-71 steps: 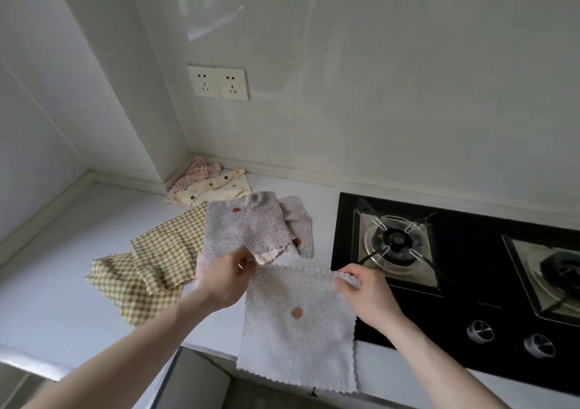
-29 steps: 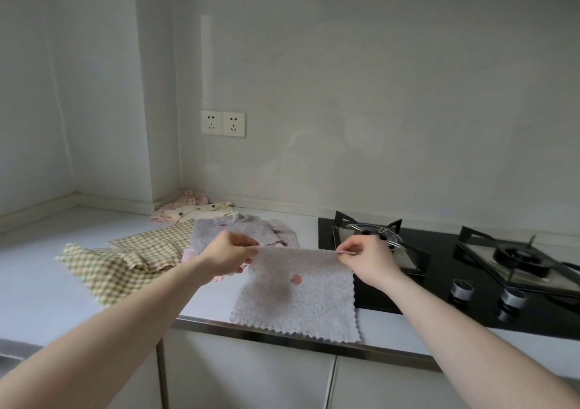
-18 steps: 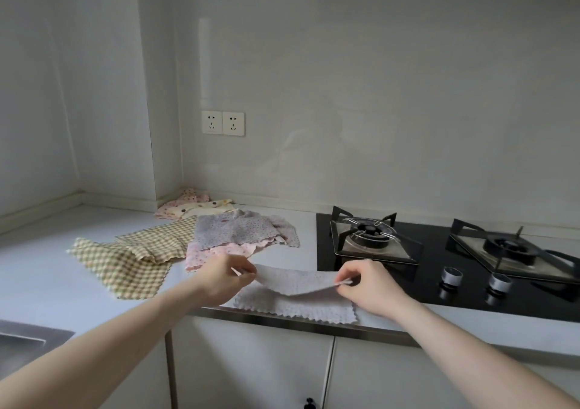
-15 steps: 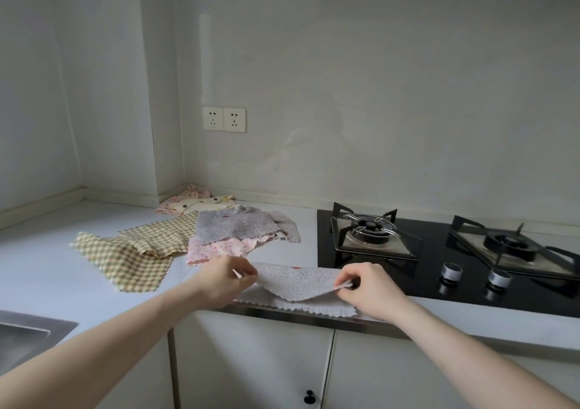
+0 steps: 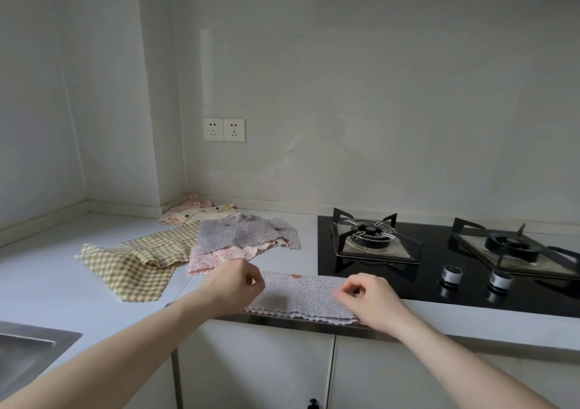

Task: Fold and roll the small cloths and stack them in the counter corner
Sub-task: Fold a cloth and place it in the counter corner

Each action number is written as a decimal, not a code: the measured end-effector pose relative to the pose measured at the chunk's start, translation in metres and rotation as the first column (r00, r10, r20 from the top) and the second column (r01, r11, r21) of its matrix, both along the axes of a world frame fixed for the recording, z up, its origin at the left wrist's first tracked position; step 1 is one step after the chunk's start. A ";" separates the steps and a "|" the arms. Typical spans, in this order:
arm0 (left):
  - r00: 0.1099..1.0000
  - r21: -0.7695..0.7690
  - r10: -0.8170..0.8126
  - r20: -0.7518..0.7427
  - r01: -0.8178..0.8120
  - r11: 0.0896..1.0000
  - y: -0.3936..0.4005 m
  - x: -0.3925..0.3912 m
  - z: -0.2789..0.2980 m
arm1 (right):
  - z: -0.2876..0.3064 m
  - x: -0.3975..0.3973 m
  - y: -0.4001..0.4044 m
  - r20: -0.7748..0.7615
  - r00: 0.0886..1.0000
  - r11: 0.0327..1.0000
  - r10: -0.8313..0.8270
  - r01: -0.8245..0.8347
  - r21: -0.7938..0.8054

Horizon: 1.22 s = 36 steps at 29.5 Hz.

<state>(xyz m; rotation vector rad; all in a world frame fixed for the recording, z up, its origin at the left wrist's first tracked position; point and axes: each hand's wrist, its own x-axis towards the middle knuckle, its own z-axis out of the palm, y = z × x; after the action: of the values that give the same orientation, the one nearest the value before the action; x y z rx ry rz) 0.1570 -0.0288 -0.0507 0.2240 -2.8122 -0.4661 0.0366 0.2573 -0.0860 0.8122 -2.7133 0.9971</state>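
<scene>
Reaching forward from below, both forearms meet over the counter edge in the head view. The left hand (image 5: pixel 233 283) has its fingers curled, thumb meeting fingertips at the left end of the folded grey dotted cloth (image 5: pixel 301 292); whether it pinches fabric I cannot tell. The right hand (image 5: pixel 367 298) curls likewise at the right end, its hold equally unclear. This cloth lies flat between the 2 hands, long axis left to right, scalloped edges toward the person.

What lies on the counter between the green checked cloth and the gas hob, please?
In the head view, a grey dotted cloth lies over a pink cloth between the green checked cloth and the gas hob.
</scene>
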 end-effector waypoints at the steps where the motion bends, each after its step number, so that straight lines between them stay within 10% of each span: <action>1: 0.999 -0.024 0.008 -0.047 -0.009 1.000 0.006 -0.005 -0.001 | -0.002 -0.005 -0.002 -0.009 0.999 0.999 -0.047 0.047 -0.017; 10: 0.965 -0.130 -0.057 0.256 0.093 0.987 0.035 -0.051 -0.051 | -0.018 -0.029 -0.030 -0.046 0.956 0.917 -0.289 0.290 0.272; 20: 0.974 -0.100 -0.050 0.223 0.074 0.992 0.012 -0.094 -0.058 | -0.009 -0.070 -0.038 0.176 0.979 0.974 -0.103 0.135 -0.182; 26: 0.988 -0.085 -0.040 0.152 0.054 0.995 0.008 -0.114 -0.059 | -0.026 -0.082 -0.051 -0.030 0.943 0.937 -0.332 0.326 -0.124; 36: 0.998 -0.058 0.022 0.055 -0.019 0.998 0.007 -0.115 -0.064 | -0.030 -0.079 -0.050 -0.059 0.965 0.961 -0.254 0.246 -0.125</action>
<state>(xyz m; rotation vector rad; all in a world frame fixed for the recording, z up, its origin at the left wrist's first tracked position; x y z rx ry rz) 0.0421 -0.0214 -0.1146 0.2576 -2.8695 -0.3795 -0.0429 0.2077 -0.1155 0.4613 -2.5836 1.0335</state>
